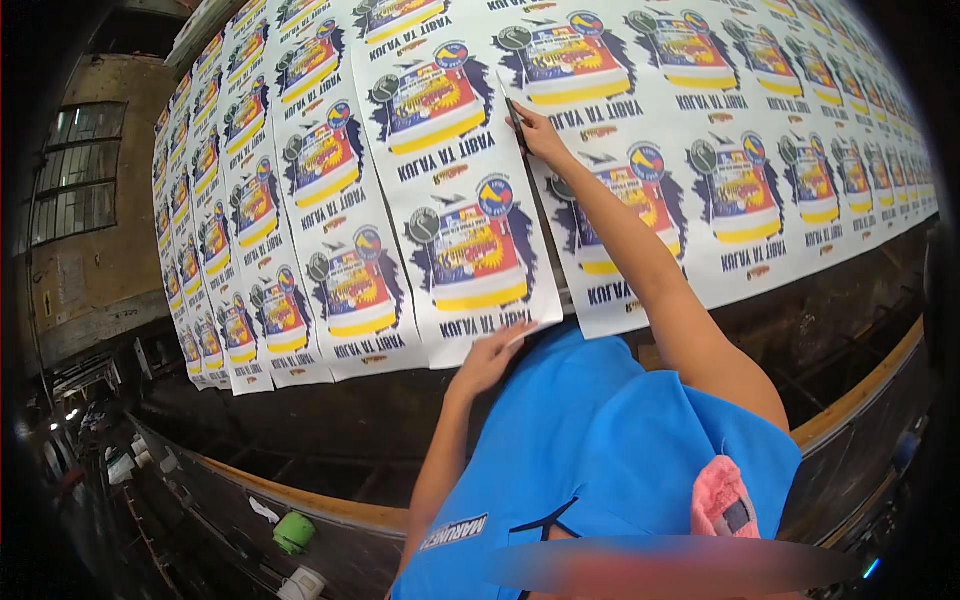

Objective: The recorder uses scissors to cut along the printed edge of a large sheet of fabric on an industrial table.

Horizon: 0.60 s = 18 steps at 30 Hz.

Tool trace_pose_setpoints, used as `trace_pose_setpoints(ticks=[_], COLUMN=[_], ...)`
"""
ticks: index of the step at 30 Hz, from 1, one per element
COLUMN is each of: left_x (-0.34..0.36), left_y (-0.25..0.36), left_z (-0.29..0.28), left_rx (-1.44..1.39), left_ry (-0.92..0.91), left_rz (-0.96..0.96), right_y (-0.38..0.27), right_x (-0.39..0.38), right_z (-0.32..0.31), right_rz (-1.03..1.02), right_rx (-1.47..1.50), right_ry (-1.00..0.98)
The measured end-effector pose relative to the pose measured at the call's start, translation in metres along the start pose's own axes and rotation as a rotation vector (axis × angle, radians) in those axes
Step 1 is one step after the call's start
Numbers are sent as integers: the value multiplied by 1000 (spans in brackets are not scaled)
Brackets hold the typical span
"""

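A wide white sheet (460,175) printed with repeated colourful labels fills the upper view, divided into long strips. My right hand (537,137) is closed on a slim dark-handled cutting tool (512,110) with a pale tip, at the top of a narrow gap between two strips. My left hand (490,355) is at the lower edge of the strip left of that gap, fingertips on the paper and apparently pinching it; the thumb is unclear. My right forearm crosses the right-hand strip.
Below the sheet is a dark framework with a wooden-topped rail (360,515). A green object (293,533) and white containers (300,585) lie low at left. A barred window (80,165) is in the wall at far left.
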<state>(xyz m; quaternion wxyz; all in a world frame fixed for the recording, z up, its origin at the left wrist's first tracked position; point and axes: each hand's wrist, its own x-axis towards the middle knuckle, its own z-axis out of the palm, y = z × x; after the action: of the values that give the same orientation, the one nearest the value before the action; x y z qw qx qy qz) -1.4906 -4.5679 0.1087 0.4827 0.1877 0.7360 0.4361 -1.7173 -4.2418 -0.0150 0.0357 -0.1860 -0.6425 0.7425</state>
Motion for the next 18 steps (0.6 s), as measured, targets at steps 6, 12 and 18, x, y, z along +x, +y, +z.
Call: trace_pose_setpoints(ticks=[6, 12, 18], left_x=[8, 20, 28], left_y=[-7, -27, -8], left_z=[3, 22, 22], left_rx=[-216, -273, -107], left_ry=[43, 154, 151], left_rz=[-87, -94, -125], right_y=[-11, -40, -71], right_x=[133, 263, 311], right_z=[11, 15, -2], right_rz=[-31, -95, -206], right_rx=[-27, -83, -322], right_ry=[-18, -33, 112])
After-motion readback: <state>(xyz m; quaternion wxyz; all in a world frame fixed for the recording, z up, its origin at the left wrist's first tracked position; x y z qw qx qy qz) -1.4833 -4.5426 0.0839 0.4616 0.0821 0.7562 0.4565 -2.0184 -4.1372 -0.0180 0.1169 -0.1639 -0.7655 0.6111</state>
